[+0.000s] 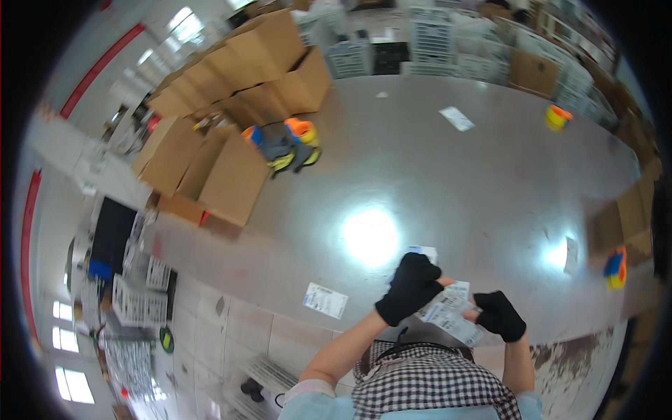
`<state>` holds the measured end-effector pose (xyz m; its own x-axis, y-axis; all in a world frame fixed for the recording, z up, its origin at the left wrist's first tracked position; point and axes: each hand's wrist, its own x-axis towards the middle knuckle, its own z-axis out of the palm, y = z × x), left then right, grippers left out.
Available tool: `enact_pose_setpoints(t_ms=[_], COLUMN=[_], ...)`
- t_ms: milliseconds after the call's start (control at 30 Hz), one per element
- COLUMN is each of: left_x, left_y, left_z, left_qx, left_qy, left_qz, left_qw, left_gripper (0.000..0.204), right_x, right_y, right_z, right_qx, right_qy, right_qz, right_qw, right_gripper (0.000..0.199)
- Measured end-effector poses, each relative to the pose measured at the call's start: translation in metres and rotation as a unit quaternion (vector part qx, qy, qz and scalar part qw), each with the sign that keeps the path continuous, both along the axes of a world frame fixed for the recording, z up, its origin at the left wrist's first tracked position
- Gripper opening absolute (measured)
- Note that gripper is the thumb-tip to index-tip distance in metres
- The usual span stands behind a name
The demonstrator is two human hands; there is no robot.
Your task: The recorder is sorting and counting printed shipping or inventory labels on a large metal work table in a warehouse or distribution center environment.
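Both my hands wear black gloves and hold a bunch of white printed paper slips (451, 313) above the near edge of a shiny grey table (448, 175). My left hand (411, 285) grips the upper left of the slips. From the right side, my right hand (500, 316) pinches their edge. Another white slip (325, 300) lies on the table to the left of my left hand.
Open cardboard boxes (217, 133) fill the table's far left, with dark gloves and orange-yellow tape rolls (294, 143) beside them. More tape rolls sit at the far right (557, 116) and right edge (615, 269). Loose slips (456, 117) lie about. White crates (448, 42) stand behind.
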<state>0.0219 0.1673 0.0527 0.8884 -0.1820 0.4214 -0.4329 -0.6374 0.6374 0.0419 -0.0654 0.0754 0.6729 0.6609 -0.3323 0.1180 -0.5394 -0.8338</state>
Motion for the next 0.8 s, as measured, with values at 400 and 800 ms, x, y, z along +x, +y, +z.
enact_pose_setpoints(t_ms=[400, 800], left_x=[-0.037, -0.051], left_y=[-0.017, -0.046], left_z=[-0.035, -0.093], left_qx=[-0.059, -0.048], left_qy=[-0.029, -0.019], left_qz=[-0.095, -0.127], left_qw=[0.993, 0.991], left_gripper=[0.040, 0.035], right_x=[0.106, 0.107], right_y=[0.078, 0.370], right_z=[-0.053, -0.161], right_qx=[0.226, 0.007], right_qy=[0.096, 0.196], right_qz=[-0.155, 0.068], right_qw=[0.957, 0.978], right_gripper=[0.032, 0.015])
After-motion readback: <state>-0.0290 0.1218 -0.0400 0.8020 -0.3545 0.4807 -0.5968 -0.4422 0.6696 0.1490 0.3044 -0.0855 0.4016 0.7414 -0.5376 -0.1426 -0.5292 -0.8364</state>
